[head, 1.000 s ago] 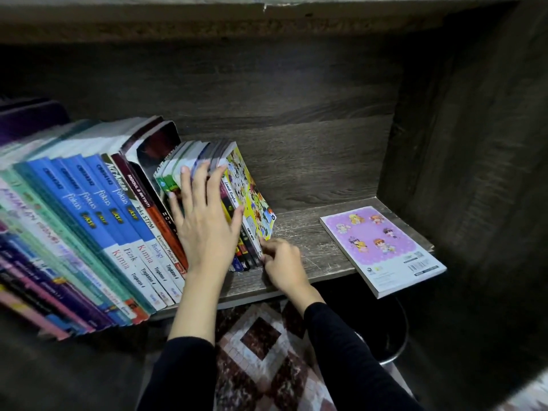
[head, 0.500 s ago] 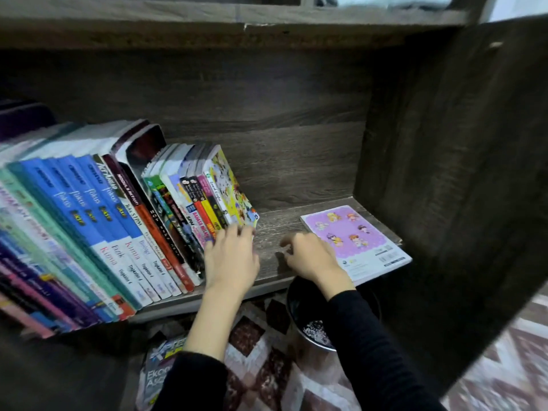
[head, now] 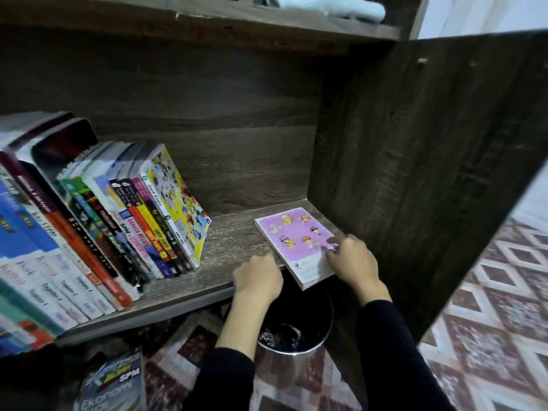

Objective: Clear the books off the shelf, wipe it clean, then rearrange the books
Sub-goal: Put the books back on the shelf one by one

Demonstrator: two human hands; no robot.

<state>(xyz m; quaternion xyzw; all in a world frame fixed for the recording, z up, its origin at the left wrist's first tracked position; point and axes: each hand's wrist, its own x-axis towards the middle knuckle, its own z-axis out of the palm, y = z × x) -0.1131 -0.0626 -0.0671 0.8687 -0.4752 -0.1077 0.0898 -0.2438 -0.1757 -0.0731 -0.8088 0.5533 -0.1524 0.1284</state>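
Observation:
A row of books [head: 98, 232] leans to the left on the wooden shelf [head: 231, 232], filling its left half. A thin purple book [head: 293, 235] with cartoon figures lies flat at the shelf's right end, its near corner past the front edge. My right hand [head: 353, 261] grips that book at its near right corner, thumb and index finger on the cover. My left hand [head: 258, 277] rests on the bare shelf by the front edge, between the row and the purple book, fingers loosely bent and holding nothing.
A round dark bin [head: 296, 336] stands on the floor under the shelf, below my hands. A book [head: 114, 381] lies on the patterned rug [head: 489, 307]. The cabinet side wall [head: 415, 173] closes off the right. A light blue cloth [head: 332, 7] lies on the upper shelf.
My left hand came off the leaning books down to the shelf's front edge. My right hand slid right from beside the row and took hold of the purple book.

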